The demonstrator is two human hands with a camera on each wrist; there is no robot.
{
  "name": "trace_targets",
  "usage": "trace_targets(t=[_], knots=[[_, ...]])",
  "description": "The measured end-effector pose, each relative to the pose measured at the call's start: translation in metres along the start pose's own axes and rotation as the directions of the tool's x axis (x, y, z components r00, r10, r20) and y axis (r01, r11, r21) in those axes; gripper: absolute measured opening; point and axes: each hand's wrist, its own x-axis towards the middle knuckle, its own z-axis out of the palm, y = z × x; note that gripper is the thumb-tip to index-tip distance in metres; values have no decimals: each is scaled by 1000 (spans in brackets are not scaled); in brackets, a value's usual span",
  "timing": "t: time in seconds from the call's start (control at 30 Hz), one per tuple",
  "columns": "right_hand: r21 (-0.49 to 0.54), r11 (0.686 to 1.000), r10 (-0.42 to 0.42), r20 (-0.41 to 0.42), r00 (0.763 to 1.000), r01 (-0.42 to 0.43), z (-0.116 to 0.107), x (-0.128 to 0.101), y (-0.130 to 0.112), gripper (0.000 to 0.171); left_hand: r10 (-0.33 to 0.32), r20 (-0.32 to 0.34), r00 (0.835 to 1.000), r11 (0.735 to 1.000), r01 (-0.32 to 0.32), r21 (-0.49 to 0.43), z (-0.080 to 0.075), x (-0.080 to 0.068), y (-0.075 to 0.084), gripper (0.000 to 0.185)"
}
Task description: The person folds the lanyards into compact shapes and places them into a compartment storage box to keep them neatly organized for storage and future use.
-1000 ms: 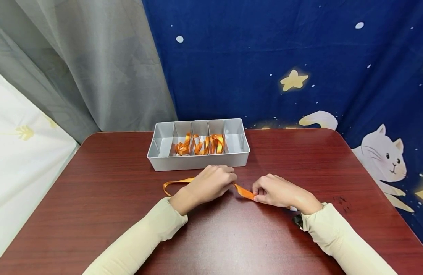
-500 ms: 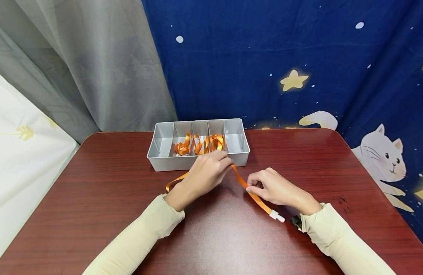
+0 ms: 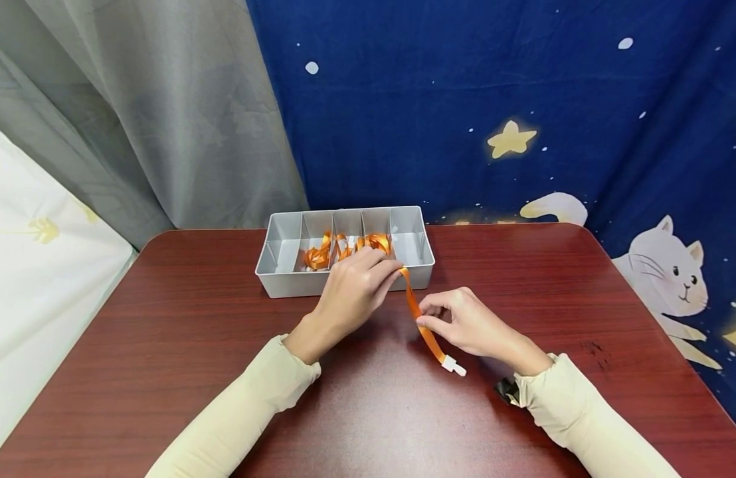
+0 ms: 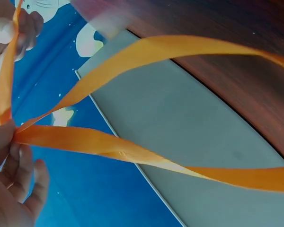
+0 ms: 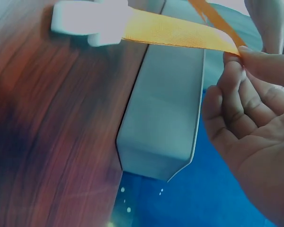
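Note:
Between both hands hangs an orange lanyard (image 3: pixel 412 304) with a white plastic clip (image 3: pixel 452 365) at its lower end. My left hand (image 3: pixel 357 285) pinches it up high, just in front of the divided grey box (image 3: pixel 296 285). In the left wrist view two strands of the lanyard (image 4: pixel 99 144) trail away from that pinch. Lower down, my right hand (image 3: pixel 469 322) pinches the strap between thumb and finger, as the right wrist view shows with the hand (image 5: pixel 255 104) and the clip (image 5: pixel 92 21). Coiled orange lanyards (image 3: pixel 317 255) lie in the middle compartments, partly behind my left hand.
The box stands near the far edge of a reddish-brown table (image 3: pixel 194 345). Its outer left and right compartments show bare floors. A blue curtain (image 3: pixel 404 119) with stars and a grey curtain (image 3: pixel 194 119) hang behind the table.
My left hand has risen toward the box, lifting the lanyard. My right hand has shifted left and up along the strap, and the clip, mostly hidden earlier, now hangs in plain sight.

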Motion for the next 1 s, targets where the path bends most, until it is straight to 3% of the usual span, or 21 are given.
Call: trace_targets(t=[0.33,0.67,1.0], knots=[[186,983,-4,-23,1000,8,4,6,-11,10,26,-145,989,999,-29,-15,-6,9,1,7],[305,952,9,-36,999,2,3,12,-20,12,55,-181,982,998,-59,-19,-17,22,0,7],[430,903,18,-73,997,15,1,17,-27,10,82,-224,971,993,-98,-62,-22,34,1,9]])
